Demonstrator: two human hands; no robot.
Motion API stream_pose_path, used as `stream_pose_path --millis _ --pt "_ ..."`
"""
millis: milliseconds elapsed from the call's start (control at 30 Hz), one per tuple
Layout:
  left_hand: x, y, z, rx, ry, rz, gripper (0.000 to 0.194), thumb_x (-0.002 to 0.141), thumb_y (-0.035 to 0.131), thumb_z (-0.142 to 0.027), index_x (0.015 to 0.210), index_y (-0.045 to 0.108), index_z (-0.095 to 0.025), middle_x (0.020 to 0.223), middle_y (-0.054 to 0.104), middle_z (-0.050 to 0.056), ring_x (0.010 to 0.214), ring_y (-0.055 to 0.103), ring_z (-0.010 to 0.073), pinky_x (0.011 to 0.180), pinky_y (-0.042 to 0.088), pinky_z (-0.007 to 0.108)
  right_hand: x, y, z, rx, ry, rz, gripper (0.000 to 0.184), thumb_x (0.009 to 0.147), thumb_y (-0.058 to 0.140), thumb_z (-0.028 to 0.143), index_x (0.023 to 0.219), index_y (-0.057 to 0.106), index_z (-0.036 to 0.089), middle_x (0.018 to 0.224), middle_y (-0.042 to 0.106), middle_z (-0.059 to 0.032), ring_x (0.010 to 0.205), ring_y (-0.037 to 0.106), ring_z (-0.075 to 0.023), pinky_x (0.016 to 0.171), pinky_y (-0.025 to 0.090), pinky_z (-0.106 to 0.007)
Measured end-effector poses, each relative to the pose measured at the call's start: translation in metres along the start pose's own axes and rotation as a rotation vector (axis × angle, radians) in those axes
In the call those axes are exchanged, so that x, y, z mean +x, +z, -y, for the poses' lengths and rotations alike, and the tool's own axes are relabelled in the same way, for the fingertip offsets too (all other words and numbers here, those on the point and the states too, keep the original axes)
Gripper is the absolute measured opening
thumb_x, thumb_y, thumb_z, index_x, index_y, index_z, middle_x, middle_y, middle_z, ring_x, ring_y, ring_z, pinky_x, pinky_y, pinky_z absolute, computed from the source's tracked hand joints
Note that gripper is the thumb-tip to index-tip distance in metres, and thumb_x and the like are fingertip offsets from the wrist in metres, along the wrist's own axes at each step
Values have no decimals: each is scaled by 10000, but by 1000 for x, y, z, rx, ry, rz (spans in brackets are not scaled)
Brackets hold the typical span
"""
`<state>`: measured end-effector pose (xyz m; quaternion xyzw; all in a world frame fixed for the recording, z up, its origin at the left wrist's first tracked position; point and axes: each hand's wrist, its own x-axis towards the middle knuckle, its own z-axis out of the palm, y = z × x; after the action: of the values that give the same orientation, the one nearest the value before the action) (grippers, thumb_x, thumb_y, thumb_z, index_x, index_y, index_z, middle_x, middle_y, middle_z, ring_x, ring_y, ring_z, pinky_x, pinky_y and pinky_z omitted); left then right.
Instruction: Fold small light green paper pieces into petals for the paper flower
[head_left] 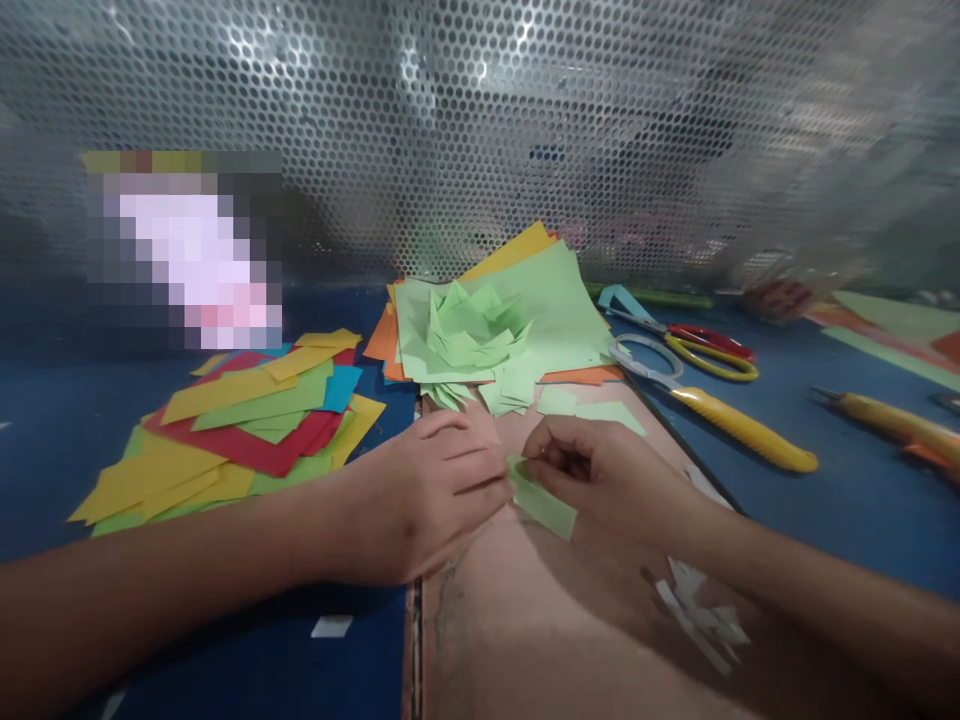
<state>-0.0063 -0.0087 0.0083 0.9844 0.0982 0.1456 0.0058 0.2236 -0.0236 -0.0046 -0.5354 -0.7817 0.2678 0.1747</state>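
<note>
We find the green paper strip lying over the brown board, its upper end between the hands, pinched in the right hand's closed grip; the left hand's grip is flattened beside it, fingers together, any hold unclear.

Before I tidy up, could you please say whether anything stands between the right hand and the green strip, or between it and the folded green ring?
Nothing visible separates the right hand from the green strip it holds. Green paper scraps lie between the strip and the folded green ring.
</note>
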Motion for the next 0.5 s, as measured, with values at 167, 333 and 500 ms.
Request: stream_pose_path --millis 167,333,500 --pt "0 0 -3 -31 -47 47 320 903 430 -233 1185 545 -134 1104 596 99 1045 469 249 951 277 434 -1 0 1 -19 -11 -4 99 826 517 255 742 524 204 547 481 59 491 428 -88 454 298 -200" --pt "0 -2 -9 -47 -156 77 312 901 425 -230 1169 563 -146 1123 575 108 1015 471 257 916 292 445 2 -4 8 24 -73 -17 109 837 519 260 767 567 190 628 561 26 528 463 -93 478 343 -205" --pt "0 -4 -11 -55 -155 56 307 906 411 -221 1157 572 -148 1142 575 109 1004 459 260 912 285 459 6 -3 7 72 -180 -50 139 831 506 165 850 642 190 796 633 -28 704 560 -133 592 420 -224"
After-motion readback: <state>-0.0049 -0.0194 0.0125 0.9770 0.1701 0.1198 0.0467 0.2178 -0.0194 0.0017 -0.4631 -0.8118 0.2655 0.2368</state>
